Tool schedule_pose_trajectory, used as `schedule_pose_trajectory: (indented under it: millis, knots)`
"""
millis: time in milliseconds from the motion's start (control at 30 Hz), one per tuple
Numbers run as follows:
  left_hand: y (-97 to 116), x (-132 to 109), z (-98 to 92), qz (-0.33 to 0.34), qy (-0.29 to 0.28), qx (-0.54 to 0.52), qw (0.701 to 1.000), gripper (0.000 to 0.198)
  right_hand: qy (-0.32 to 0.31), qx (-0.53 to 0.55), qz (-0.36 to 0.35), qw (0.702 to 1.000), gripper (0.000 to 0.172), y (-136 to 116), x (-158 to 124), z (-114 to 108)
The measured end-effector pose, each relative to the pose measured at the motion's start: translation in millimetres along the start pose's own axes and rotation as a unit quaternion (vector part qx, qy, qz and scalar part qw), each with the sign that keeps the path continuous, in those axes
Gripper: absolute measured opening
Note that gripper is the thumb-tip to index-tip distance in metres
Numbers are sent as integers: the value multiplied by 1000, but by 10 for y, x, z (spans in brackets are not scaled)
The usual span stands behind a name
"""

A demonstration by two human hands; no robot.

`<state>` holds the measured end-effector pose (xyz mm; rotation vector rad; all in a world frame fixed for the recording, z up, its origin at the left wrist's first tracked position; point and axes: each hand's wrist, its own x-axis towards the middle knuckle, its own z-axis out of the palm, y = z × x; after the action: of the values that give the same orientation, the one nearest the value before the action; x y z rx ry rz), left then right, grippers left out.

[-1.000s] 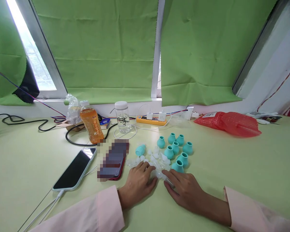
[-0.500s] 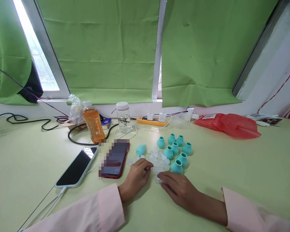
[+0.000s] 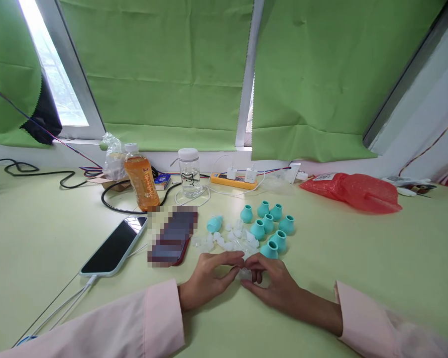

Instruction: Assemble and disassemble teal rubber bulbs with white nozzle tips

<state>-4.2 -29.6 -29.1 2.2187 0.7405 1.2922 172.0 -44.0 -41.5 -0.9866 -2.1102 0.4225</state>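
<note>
My right hand (image 3: 272, 283) pinches a small translucent piece (image 3: 245, 274) between thumb and fingers, low in the centre of the head view. Against its left side, my left hand (image 3: 212, 276) has thumb and forefinger closed at the tips; anything between them is too small to make out. Just beyond both hands lies a loose pile of clear and white pieces (image 3: 229, 245). Several turquoise vase-shaped pieces (image 3: 258, 229) stand upright to the right of the pile. Another turquoise piece (image 3: 214, 224) lies on its side at the pile's back left.
On the green table (image 3: 358, 258) are two phones at left, one a black-screened phone (image 3: 114, 247). Behind stand an orange drink bottle (image 3: 142, 181), a clear jar (image 3: 189, 174) and a yellow power strip (image 3: 233, 182). A red bag (image 3: 354, 191) lies at the back right.
Both hands have come together at the near edge of the pile. The right hand has picked up a translucent piece, and the left fingertips have moved against it. The view has shifted slightly.
</note>
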Motion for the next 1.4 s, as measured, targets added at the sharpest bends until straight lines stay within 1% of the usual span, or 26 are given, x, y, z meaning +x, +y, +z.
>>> schedule_pose_trajectory:
  millis: [100,233,300,433,567,700,833,933,1000,1067,1200,1267,1400]
  knots:
    - [-6,-5,-1,20,-18,24,999,23,1,-8,1,1000,18,9,-4,13]
    - [-12,-8,5,-12,-37,17,999,25,-12,1,13,1000,20,21,-25,25]
    - [-19,-12,8,-14,-40,14,999,25,-17,-1,19,1000,22,24,-37,26]
    - [-27,-19,11,19,-48,15,999,28,-20,12,36,999,25,27,-45,23]
    - [-24,-15,7,27,-60,13,998,32,-27,35,46,998,26,26,-34,16]
    - [-17,-10,-4,41,-81,-1,996,33,-37,81,60,994,28,8,-22,9]
    - [1,-9,-16,20,-105,-2,994,37,-41,126,97,986,33,-19,-9,3]
    - [14,-11,-19,-5,-122,29,992,42,-43,132,117,983,40,-24,-1,-5]
    - [18,-18,-17,-11,-130,45,990,46,-47,130,113,984,40,-20,2,-10]
    - [18,-29,-12,-8,-136,51,989,47,-49,130,100,985,37,-14,1,-13]
    - [7,-62,5,-23,-124,65,990,45,-31,122,85,988,32,-7,-8,-8]
    - [-3,-75,13,-29,-122,66,990,41,-30,120,82,989,33,-4,-11,-3]
    - [-20,-81,20,-15,-124,64,990,39,-45,115,69,990,37,5,-7,-1]
